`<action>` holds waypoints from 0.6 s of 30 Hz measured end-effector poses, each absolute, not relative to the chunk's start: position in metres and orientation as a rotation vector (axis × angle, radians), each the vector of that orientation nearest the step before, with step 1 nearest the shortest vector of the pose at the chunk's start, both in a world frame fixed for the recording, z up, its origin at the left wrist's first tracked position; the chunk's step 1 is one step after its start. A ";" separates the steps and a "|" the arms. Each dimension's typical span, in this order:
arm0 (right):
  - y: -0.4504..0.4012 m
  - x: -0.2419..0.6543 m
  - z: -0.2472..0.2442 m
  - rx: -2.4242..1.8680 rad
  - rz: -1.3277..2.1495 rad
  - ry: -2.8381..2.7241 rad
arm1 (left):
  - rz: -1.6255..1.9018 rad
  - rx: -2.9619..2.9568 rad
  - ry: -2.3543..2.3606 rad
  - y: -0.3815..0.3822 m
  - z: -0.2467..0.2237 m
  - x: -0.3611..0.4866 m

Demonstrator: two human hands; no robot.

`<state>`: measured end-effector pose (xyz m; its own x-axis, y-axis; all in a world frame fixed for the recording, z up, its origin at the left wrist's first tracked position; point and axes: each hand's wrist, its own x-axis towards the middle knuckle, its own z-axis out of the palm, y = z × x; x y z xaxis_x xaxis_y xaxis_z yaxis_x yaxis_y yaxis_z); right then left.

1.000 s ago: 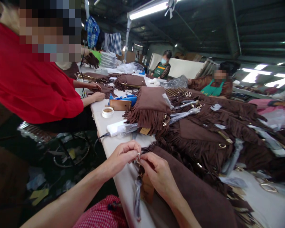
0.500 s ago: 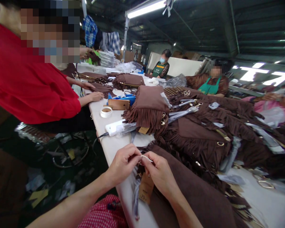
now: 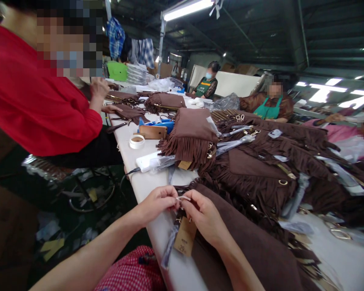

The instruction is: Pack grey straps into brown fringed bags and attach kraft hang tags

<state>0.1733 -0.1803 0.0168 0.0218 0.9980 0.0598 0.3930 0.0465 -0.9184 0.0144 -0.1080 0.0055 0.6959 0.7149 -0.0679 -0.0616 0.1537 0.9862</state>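
My left hand (image 3: 161, 203) and my right hand (image 3: 202, 214) meet over the near table edge, fingertips pinched together. Between them runs a thin white tag string (image 3: 183, 198), with each hand gripping part of it. Below hangs a brown paper price tag (image 3: 185, 237), printed with "29". Beside the tag dangles a plastic-wrapped strap end (image 3: 170, 244). Under my right hand lies a large dark brown bag (image 3: 248, 238), its fringe bunched behind my fingers. What my fingertips cover of the string is hidden.
A fringed brown bag (image 3: 192, 127) sits ahead, near a phone (image 3: 153, 132), a tape roll (image 3: 136, 141) and a white power bank-like box (image 3: 147, 161) with a cable. More fringed bags (image 3: 261, 171) are heaped right. A co-worker in red (image 3: 45, 101) sits left; others work beyond the table.
My fingertips have drawn slightly apart, showing more of the white string. The price tag has swung to face me more. The co-worker in red has raised one hand.
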 end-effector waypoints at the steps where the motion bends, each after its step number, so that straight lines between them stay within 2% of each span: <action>1: -0.181 0.176 0.019 -1.429 1.024 -1.464 | 0.610 1.215 0.602 -0.107 0.005 0.015; 4: -0.186 0.188 0.027 -1.298 1.251 -1.500 | 0.585 1.017 0.589 -0.104 0.004 0.014; 7: -0.192 0.197 0.035 -1.230 1.246 -1.780 | 0.566 0.874 0.571 -0.101 0.001 0.011; 12: -0.193 0.187 0.036 -1.353 0.933 -2.074 | 0.609 0.817 0.502 -0.101 -0.002 0.008; 18: -0.185 0.185 0.020 -1.373 0.576 -2.075 | 0.639 0.718 0.475 -0.098 -0.004 0.004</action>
<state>0.1854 -0.1845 0.0205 -0.3030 0.9252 0.2284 0.6751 0.3775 -0.6338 0.0042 -0.0978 -0.0038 0.7123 0.6782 -0.1805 -0.3686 0.5803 0.7262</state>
